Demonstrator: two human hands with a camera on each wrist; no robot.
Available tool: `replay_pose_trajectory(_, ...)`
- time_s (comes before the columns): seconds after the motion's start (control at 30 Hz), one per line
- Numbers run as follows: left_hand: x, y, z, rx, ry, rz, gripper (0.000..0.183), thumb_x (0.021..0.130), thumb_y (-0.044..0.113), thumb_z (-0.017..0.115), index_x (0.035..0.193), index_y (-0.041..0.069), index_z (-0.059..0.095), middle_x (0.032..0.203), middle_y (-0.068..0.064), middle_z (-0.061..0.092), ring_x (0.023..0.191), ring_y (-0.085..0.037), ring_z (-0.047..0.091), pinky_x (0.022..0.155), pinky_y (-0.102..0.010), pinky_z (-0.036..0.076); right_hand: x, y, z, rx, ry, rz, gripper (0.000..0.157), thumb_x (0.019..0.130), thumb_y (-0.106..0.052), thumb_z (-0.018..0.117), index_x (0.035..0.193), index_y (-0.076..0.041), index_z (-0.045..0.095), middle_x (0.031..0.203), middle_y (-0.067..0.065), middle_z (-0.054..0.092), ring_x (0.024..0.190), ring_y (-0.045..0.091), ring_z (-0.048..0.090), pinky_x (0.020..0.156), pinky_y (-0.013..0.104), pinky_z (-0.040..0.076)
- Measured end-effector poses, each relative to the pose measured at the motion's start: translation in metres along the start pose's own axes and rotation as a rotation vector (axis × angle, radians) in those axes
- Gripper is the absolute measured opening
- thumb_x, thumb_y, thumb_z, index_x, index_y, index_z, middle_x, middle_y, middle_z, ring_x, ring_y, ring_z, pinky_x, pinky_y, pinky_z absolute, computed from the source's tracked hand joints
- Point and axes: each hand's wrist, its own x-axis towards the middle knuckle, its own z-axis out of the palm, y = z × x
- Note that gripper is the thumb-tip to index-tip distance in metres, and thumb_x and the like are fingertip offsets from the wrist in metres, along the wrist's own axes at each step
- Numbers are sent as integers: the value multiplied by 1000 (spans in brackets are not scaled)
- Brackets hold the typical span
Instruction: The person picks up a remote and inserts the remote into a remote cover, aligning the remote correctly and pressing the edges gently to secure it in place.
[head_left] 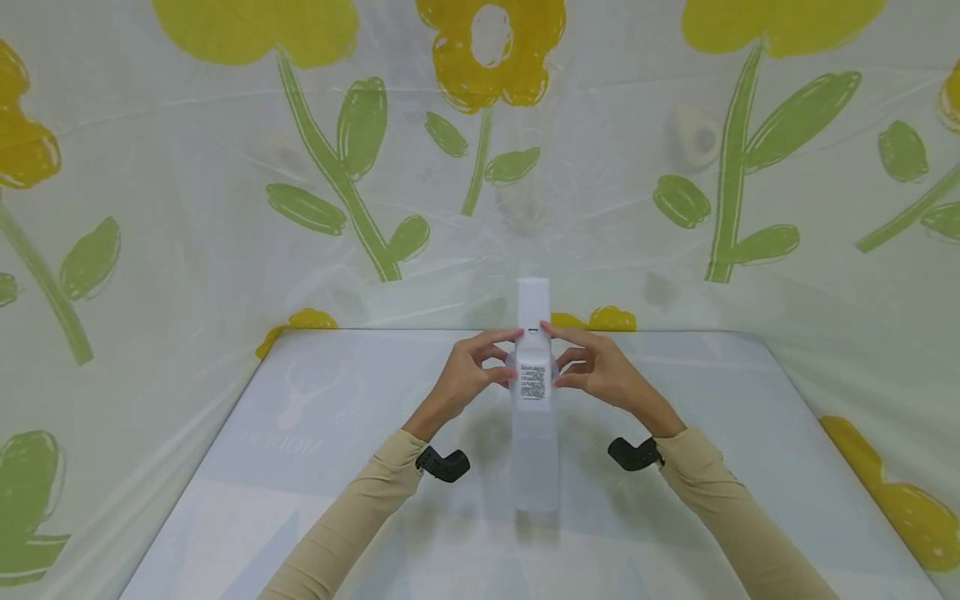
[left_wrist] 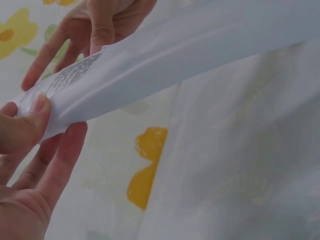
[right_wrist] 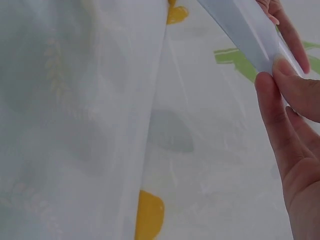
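A long white plastic device [head_left: 535,454] stands out above the table in the middle of the head view, with a block of small dark print on its label [head_left: 533,382]. Just over the label is a small dark slot [head_left: 533,331]. My left hand [head_left: 467,373] pinches the device's left side between thumb and fingers. From the other side my right hand [head_left: 606,373] pinches it at the same height. The left wrist view has the label [left_wrist: 75,75] between both hands. What lies behind the device is mostly hidden; a rounded translucent edge shows at each side.
A pale table [head_left: 300,517] with faint printed patterns lies beneath the hands. Behind and around it hangs a white curtain [head_left: 600,208] with yellow flowers and green leaves. Each wrist wears a black camera mount [head_left: 446,465] over a beige sleeve [head_left: 352,517].
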Motion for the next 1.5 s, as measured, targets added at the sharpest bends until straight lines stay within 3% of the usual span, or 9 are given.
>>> replay_pose_trajectory(0.23, 0, 0, -1, 6, -1, 20, 48, 84, -5, 66, 131, 3, 55, 131, -12, 54, 103, -41, 56, 75, -36, 57, -1, 0, 0, -3, 3, 4, 72, 80, 1, 72, 144, -12, 41, 142, 10, 43, 88, 25, 64, 82, 34, 55)
replay_pose_trajectory(0.43, 1, -1, -1, -13, -1, 45, 50, 84, -8, 64, 132, 4, 54, 130, -11, 54, 99, -35, 57, 76, -37, 57, -2, 2, 0, 16, -19, 7, 72, 82, -8, 72, 145, -18, 39, 144, 7, 40, 95, 26, 64, 82, 40, 54)
replay_pose_trajectory(0.83, 2, 2, -1, -20, -15, 38, 52, 85, -8, 63, 134, 3, 52, 130, -14, 53, 100, -35, 56, 75, -38, 57, -1, 5, 0, 135, -77, 0, 77, 81, 1, 71, 147, -16, 36, 144, 8, 37, 92, 30, 62, 77, 37, 56)
replay_pose_trajectory(1.13, 2, -1, -2, -22, -33, 19, 52, 86, -6, 62, 136, 7, 52, 132, -12, 52, 102, -34, 55, 72, -47, 56, -2, 4, 0, 91, -63, -6, 76, 80, 1, 72, 146, -16, 38, 144, 9, 38, 88, 28, 63, 76, 34, 57)
replay_pose_trajectory(1.5, 0, 1, -1, 3, -34, 25, 51, 87, -4, 63, 135, 5, 51, 132, -12, 52, 102, -33, 56, 73, -42, 57, -3, 5, 1, 87, -45, -8, 74, 80, 4, 71, 145, -13, 40, 143, 10, 39, 87, 32, 63, 75, 33, 57)
